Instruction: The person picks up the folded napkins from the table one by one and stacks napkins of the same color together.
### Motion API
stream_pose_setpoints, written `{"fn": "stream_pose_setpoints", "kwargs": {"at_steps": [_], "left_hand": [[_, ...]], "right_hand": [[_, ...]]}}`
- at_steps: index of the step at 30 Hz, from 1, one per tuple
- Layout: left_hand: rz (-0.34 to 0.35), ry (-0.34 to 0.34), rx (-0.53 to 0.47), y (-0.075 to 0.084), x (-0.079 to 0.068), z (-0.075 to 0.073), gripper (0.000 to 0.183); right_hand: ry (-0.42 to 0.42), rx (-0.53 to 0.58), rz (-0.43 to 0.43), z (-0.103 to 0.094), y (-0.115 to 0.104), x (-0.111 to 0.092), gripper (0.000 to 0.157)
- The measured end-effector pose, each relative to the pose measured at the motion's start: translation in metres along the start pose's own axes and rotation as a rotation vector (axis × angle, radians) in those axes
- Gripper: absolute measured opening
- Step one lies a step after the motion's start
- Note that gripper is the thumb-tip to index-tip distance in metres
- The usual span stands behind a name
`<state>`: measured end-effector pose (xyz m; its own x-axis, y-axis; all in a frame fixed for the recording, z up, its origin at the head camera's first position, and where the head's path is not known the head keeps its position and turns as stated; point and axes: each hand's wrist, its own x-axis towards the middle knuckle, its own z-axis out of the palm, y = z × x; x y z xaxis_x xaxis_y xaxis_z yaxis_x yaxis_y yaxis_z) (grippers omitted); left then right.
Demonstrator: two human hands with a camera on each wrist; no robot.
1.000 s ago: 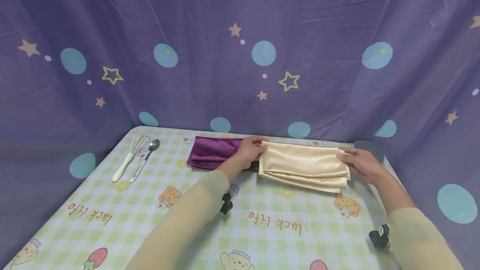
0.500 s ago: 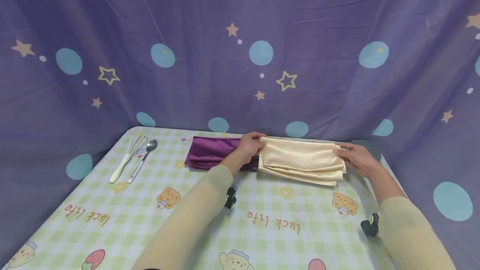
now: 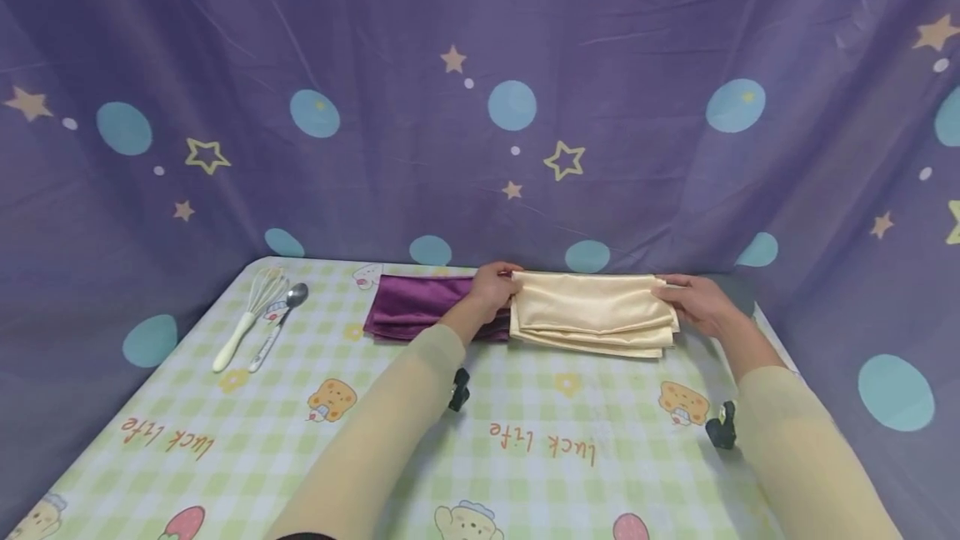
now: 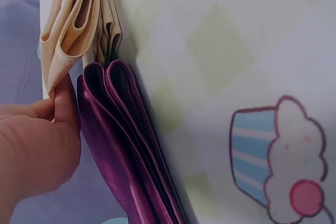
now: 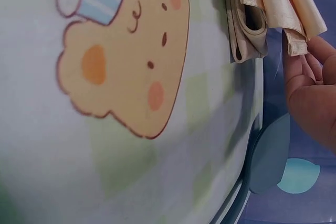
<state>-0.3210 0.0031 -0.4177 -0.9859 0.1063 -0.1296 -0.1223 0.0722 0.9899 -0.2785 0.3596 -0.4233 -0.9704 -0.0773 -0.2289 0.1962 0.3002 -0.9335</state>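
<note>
A folded cream satin cloth (image 3: 588, 307) is stretched between both hands near the table's far edge. My left hand (image 3: 491, 290) pinches its far left corner, seen also in the left wrist view, where the hand (image 4: 42, 145) comes in from the left. At the other end my right hand (image 3: 697, 302) pinches the far right corner between thumb and fingers. More folded cream layers (image 5: 244, 35) show beneath the held part in the right wrist view. A folded purple satin cloth (image 3: 412, 302) lies just left of the cream one, partly hidden behind my left hand and forearm.
A whisk (image 3: 251, 315) with a pale handle and a metal spoon (image 3: 281, 323) lie at the far left. A dark grey-green flat piece (image 5: 270, 156) sits at the far right corner. A purple curtain (image 3: 420, 148) hangs behind the checked tablecloth (image 3: 540, 490).
Both hands have moved the cream cloth slightly toward the table's far edge, level with the purple cloth. Their pinch on its corners has stayed. The head view has shifted a little.
</note>
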Motion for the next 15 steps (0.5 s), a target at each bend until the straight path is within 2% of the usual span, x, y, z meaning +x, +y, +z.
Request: {"fn": "stream_pose_setpoints", "kwargs": {"at_steps": [7,15], "left_hand": [[-0.013,-0.007,0.035,0.0017,0.0020,-0.0009,0.034],[-0.027,0.007,0.047,-0.0059,0.0070,0.0007,0.034]], "right_hand": [[0.008,-0.030,0.019,0.0022,-0.0067,0.0045,0.068],[0.030,-0.015,0.039,0.0024,-0.0032,0.0102,0.066]]}}
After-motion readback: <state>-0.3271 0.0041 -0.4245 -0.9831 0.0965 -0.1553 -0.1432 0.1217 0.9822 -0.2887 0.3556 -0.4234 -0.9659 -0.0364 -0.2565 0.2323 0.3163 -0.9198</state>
